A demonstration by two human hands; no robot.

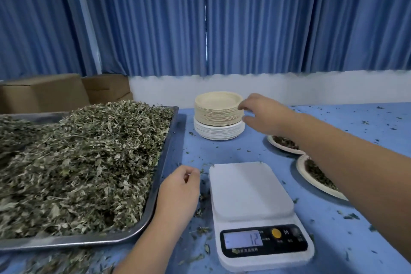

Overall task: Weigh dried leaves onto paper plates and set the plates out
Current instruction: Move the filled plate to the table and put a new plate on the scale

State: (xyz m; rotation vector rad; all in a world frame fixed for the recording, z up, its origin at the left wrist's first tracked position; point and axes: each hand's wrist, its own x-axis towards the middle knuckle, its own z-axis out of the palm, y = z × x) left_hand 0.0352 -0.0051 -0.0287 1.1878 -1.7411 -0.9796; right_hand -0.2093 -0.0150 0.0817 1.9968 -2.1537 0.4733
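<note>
Dried leaves (77, 162): bulk still heaped in the metal tray (165, 158), left side of the worktop (222, 151). Pile is big, so plenty is left to portion.

Done so far, as visible: two filled plates to the right of the scale, far filled plate (273, 142) and near filled plate (300, 168). Both are partly hidden under the right forearm. More may sit out of frame; can't say.

Plate stack (218, 110) stands behind the scale, just right of the tray's far corner: tan plates on top of white ones. Lots of blanks remain.

Scale (249, 189): platform bare, no plate on it. Display (243, 239) reads 12 or so, digits soft. I'd judge it needs a tare once a plate is on.

Right hand (264, 113) is at the stack's right edge, fingertips on the top rim, thumb lower on the side, the two apart. Can't tell whether a plate is actually pinched yet.

Left hand (180, 187) rests between tray and scale, loosely curled, nothing visible in it.

Step in hand, my read: fetching the next blank plate. Then plate on scale, add leaves, set it out.

Leaf crumbs are scattered over the worktop. Cardboard boxes (44, 93) sit behind the tray, with a blue curtain (289, 18) at the back.
</note>
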